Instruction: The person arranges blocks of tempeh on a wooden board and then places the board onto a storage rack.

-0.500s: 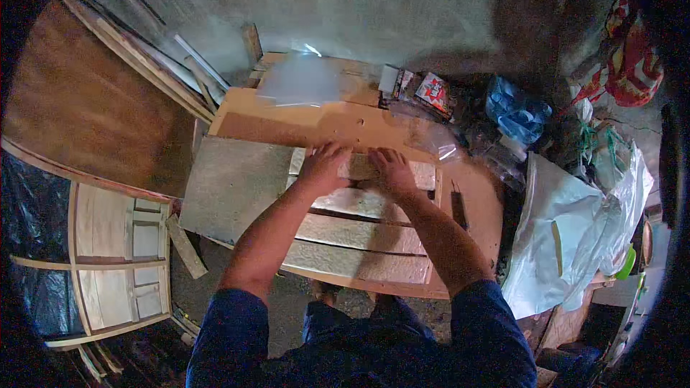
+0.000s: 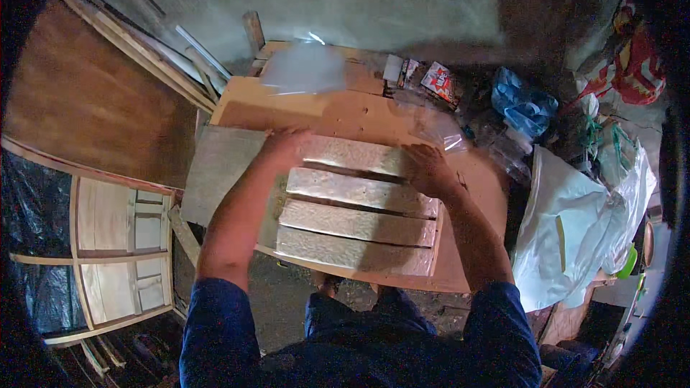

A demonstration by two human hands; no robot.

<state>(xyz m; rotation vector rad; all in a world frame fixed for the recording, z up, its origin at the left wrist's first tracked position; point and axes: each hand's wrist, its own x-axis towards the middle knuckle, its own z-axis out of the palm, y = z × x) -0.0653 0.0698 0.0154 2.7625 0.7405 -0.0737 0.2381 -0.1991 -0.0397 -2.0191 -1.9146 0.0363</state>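
Several pale, shiny, textured strips (image 2: 359,217) lie in parallel rows on the brown board, with narrow dark gaps between them. My left hand (image 2: 287,144) is at the left end of the farthest strip (image 2: 352,155). At that strip's right end, my right hand (image 2: 429,169) has its fingers bent around the edge. Both hands appear to hold this strip between them, though motion blur softens the fingers and the left fingertips are partly hidden.
A grey flat panel (image 2: 226,165) lies left of the strips. Clear plastic sheeting (image 2: 305,70) rests at the board's far side. Small boxes (image 2: 438,80), a blue plastic bag (image 2: 521,100) and a white sack (image 2: 550,230) line the right. Wooden frames (image 2: 108,259) stand left.
My hands have moved apart, from lying on the middle of the far strips to the two ends of the farthest one. The view has shifted slightly.
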